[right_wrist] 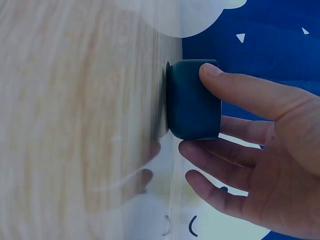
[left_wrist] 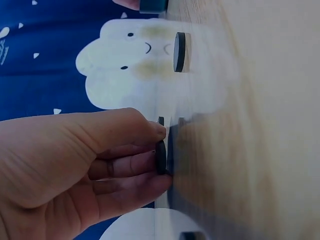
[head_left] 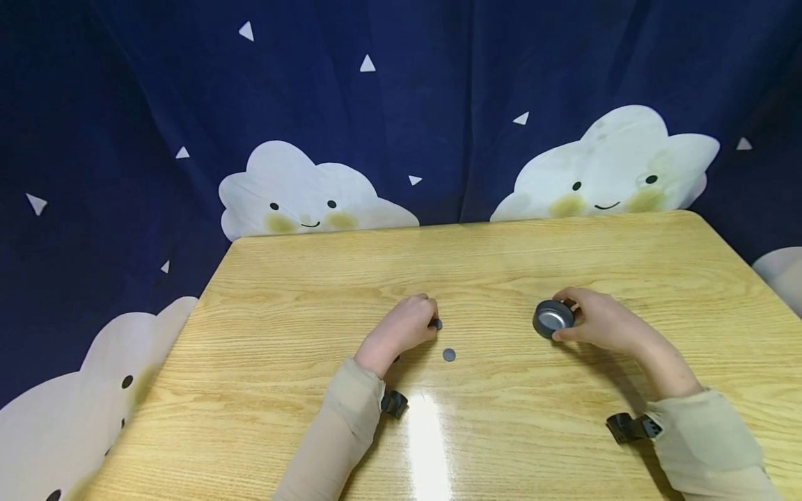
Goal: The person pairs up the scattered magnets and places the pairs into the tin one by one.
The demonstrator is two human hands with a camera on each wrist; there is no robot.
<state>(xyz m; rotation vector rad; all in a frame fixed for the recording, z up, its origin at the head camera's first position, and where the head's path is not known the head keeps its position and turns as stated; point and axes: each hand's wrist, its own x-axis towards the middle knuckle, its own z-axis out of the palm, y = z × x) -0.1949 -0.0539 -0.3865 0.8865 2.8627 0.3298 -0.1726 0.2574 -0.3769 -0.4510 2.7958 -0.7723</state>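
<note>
In the head view my left hand [head_left: 404, 325] is low over the middle of the table. Its thumb and fingers pinch a small dark round disc [left_wrist: 160, 157], held on edge in the left wrist view. Just beyond the fingertips is another dark disc [head_left: 439, 324]; a separate disc [head_left: 449, 355] lies nearer me on the wood. To the right, my right hand [head_left: 601, 320] grips a small dark teal cup [right_wrist: 194, 100] with a silvery inside, thumb on one side and fingers on the other. The cup is upright at the tabletop; whether its base touches cannot be told.
The wooden table [head_left: 301, 292] has a glossy, reflective top. Another dark piece [head_left: 397, 359] shows partly beside my left wrist. Behind the table's far edge hangs a navy curtain [head_left: 438, 104] with cloud faces and white triangles.
</note>
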